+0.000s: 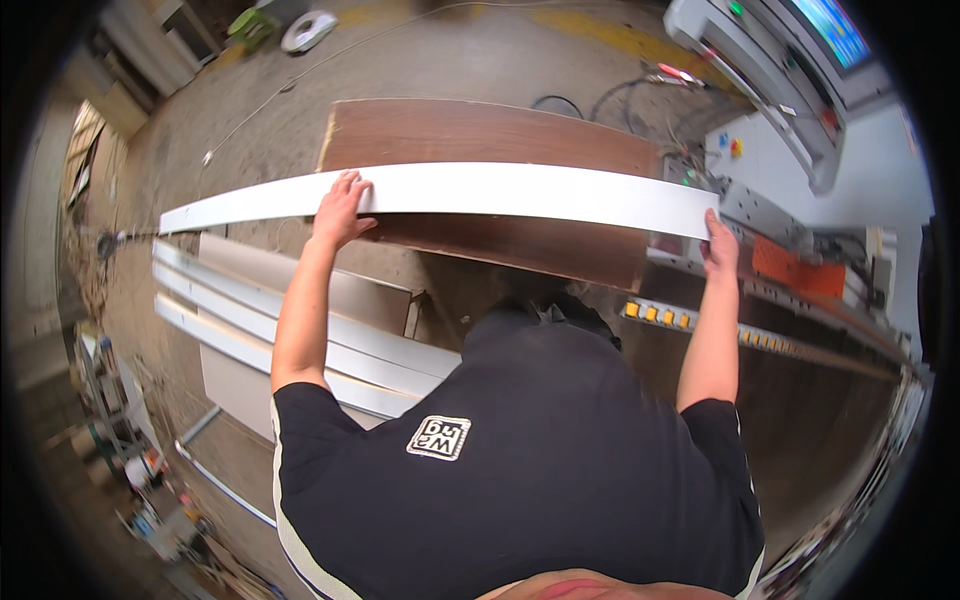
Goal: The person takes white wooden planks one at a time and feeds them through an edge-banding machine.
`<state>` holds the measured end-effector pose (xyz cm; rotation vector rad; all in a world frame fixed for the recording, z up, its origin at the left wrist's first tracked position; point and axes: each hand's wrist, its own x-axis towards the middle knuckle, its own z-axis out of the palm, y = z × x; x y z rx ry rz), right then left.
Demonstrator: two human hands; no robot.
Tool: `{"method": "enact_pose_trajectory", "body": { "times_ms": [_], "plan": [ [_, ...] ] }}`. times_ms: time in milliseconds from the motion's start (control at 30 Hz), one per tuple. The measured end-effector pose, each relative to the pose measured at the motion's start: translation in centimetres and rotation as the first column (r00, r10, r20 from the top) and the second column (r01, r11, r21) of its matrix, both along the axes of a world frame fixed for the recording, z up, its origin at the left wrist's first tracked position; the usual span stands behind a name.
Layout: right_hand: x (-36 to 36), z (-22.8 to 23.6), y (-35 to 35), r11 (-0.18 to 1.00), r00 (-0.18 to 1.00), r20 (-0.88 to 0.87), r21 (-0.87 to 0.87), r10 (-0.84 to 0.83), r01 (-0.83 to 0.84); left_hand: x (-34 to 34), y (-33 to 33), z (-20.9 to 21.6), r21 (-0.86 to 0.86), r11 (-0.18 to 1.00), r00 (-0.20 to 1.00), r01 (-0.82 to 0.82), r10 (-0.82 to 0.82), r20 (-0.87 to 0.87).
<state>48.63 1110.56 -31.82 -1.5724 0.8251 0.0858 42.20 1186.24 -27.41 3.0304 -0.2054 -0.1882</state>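
Observation:
A long, narrow white board (pixel 530 190) stretches across in front of me, above a brown wood-grain tabletop (pixel 480 128). My left hand (pixel 342 210) is closed across it left of its middle, fingers over the far edge and thumb at the near edge. At the board's right end, my right hand (pixel 719 245) grips the corner, with the thumb on the upper face and the other fingers partly hidden. That end lies beside the metal bed of a machine (pixel 765 215).
Several similar white strips (pixel 250 312) lie on a beige panel (pixel 235 385) at my left. The machine carries a lit screen (pixel 832 32) and an orange plate (pixel 798 268). A rail with yellow rollers (pixel 668 316) runs at my right. Cables (pixel 605 100) trail over the far floor.

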Motion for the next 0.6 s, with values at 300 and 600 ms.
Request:
{"method": "enact_pose_trajectory", "body": {
  "times_ms": [300,600],
  "plan": [
    [-5.5,-2.7,2.4,0.189,0.95,-0.178,-0.955,0.258,-0.231,5.5,-5.7,-1.5,-0.043,0.964,0.962,0.261,-0.264,-0.076],
    [-5.2,0.6,28.2,0.114,-0.042,0.191,-0.731,0.981,-0.672,7.1,-8.5,-1.7,-0.023,0.962,0.954,0.271,-0.272,-0.125]
  ]
}}
